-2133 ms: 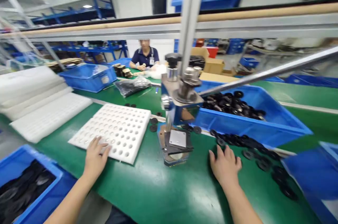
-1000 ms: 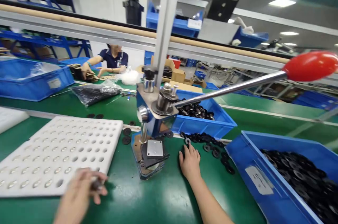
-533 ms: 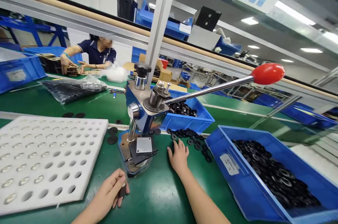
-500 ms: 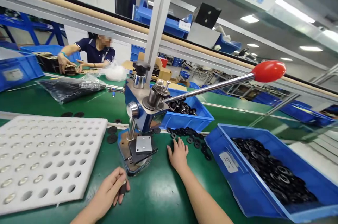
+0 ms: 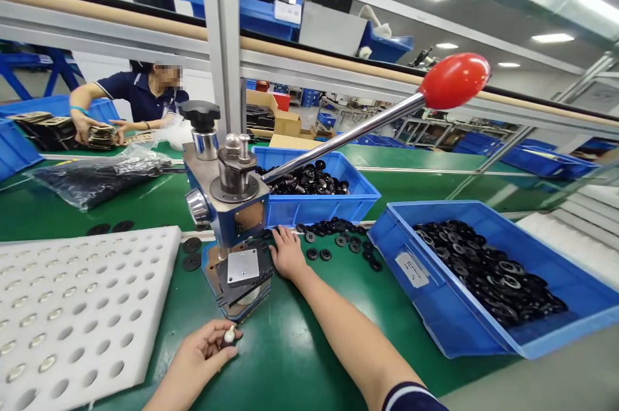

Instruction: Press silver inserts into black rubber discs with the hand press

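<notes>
My left hand (image 5: 200, 356) is closed around a small black cylindrical part with a pale metal tip (image 5: 229, 335), held low in front of the hand press (image 5: 227, 198). Beyond the press's right side, my right hand (image 5: 289, 255) reaches out palm down, fingers extended beside the small black discs near the front of a blue bin. Whether its fingertips touch a disc is hard to make out. A flat silver plate (image 5: 243, 267) lies on the press base, and the red-knobbed lever (image 5: 454, 80) points up to the right.
At left lies a white foam tray (image 5: 159, 269) with round holes, many filled. Loose black discs (image 5: 355, 243) lie right of the press. One blue bin (image 5: 324, 210) of black parts stands behind, another blue bin (image 5: 411, 308) at right. A co-worker (image 5: 130, 101) handles stacked pieces across the bench.
My right hand has moved left and farther away, closer to the press. My left hand has turned, bringing the part's pale tip into view. The camera view has shifted.
</notes>
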A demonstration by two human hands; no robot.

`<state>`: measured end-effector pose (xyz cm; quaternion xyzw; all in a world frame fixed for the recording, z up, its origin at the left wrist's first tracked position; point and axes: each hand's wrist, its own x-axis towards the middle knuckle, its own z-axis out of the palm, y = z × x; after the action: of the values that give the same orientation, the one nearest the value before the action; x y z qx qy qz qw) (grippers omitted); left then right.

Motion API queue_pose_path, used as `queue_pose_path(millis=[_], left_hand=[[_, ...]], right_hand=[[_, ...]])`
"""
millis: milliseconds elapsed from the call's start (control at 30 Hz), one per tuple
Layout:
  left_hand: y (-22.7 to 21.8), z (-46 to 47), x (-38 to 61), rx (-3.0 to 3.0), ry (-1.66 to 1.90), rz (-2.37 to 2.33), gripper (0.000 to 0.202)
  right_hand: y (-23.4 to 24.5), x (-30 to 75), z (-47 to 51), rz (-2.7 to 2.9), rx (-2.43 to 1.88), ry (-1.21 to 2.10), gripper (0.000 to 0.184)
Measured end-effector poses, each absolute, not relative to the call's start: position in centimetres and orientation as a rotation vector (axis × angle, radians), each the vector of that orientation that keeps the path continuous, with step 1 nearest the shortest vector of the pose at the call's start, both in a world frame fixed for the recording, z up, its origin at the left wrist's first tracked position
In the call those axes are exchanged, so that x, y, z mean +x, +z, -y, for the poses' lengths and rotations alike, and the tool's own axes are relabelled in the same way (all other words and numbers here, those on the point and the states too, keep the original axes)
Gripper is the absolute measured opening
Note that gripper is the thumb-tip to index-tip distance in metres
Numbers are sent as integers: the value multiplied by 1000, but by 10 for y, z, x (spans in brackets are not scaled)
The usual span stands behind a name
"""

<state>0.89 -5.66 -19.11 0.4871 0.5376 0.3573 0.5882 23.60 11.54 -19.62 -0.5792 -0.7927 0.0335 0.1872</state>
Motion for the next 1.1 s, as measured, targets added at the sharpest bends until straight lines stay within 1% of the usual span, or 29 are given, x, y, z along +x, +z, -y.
queue_pose_path(millis=[67,200,367,433,567,667,767,867,967,1033,1100], left_hand=[[-189,59,11,1185,811,-1265,46],[-192,69,21,1388,756,-1258,39],[-213,82,28,1465,894,-1315,45],[-216,84,27,1424,940,-1306,47],[-216,84,27,1509,977,-1389,42],[-220,82,33,1502,889,-1326,46],[-230,82,41,1493,857,-1278,48],[-234,85,45,1593,872,-1310,39],[-231,89,43,1598,898,-1264,35],[-228,90,42,1590,903,-1236,34],[-225,91,41,1614,902,-1229,33]], right_hand=[[-195,237,-121,2180,-1620,171,44],[-194,240,-128,2012,-1585,349,31],[-195,248,-125,1631,-1514,612,30],[-199,255,-110,1432,-1493,733,36],[-206,270,-52,1147,-1376,1042,55],[-205,266,2,1065,-1271,1273,59],[-203,247,45,1042,-1207,1445,59],[-202,228,66,1032,-1185,1493,54],[-200,220,75,1084,-1182,1446,45],[-196,220,79,1206,-1192,1319,36],[-191,221,82,1397,-1187,1113,26]])
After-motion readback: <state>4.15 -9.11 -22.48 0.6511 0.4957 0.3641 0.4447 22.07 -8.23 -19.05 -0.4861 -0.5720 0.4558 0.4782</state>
